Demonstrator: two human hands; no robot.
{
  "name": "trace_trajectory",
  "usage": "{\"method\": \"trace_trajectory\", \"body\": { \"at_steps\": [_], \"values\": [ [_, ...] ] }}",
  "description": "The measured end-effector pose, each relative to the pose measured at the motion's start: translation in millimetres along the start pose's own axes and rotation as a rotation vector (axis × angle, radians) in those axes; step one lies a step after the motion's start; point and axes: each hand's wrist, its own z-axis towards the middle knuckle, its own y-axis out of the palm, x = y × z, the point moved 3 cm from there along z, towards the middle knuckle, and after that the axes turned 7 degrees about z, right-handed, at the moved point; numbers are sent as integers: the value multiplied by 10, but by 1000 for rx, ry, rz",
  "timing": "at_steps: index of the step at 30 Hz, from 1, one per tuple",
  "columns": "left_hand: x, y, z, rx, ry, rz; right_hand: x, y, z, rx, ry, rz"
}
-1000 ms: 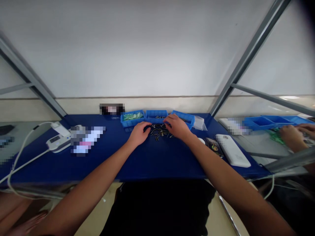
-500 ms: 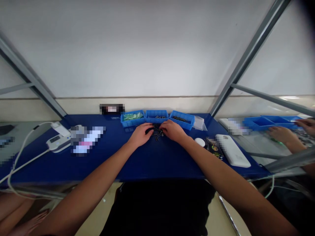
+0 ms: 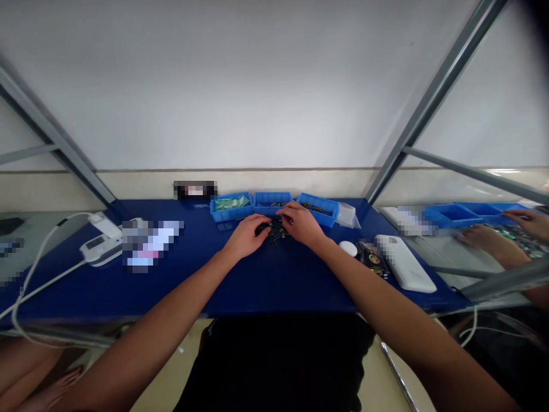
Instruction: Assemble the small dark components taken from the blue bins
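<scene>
Blue bins (image 3: 272,197) stand behind the curled hands (image 3: 246,236), a white disc (image 3: 347,248) rightward, any grip on dark slim pieces (image 3: 277,234) unclear.

Head cam looks fwd & down over blue table (image 3: 274,286), fairly close, far R prob. blurred.

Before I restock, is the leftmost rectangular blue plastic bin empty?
Not empty: the leftmost blue bin visibly holds green-and-white pieces.

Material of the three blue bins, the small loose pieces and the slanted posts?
Blue bins: likely moulded plastic, satin; even colour, thin walls. Loose pieces: possibly metal, dark with pale glints; too small to be sure. Posts: probably metal, smooth grey; long highlights along them.
</scene>
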Motion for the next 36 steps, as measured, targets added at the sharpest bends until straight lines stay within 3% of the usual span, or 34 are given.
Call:
{"method": "trace_trajectory", "body": {
  "at_steps": [6, 17, 24, 28, 36],
  "values": [
    [53, -40, 16, -11, -31, -125, -186, 37, 14, 66, 1, 285],
    [-54, -72, 4, 94, -116, -124, -106, 122, -32, 35, 127, 405],
    [-16, -105, 3, 93, -154, -121, -191, 66, -27, -3, -27, 232],
    [30, -119, 4, 85, -180, -127, -193, 47, -27, 15, -22, 217],
    [36, -88, 9, 40, -102, -164, -174, 106, -36, -48, -28, 242]
  ]
}}
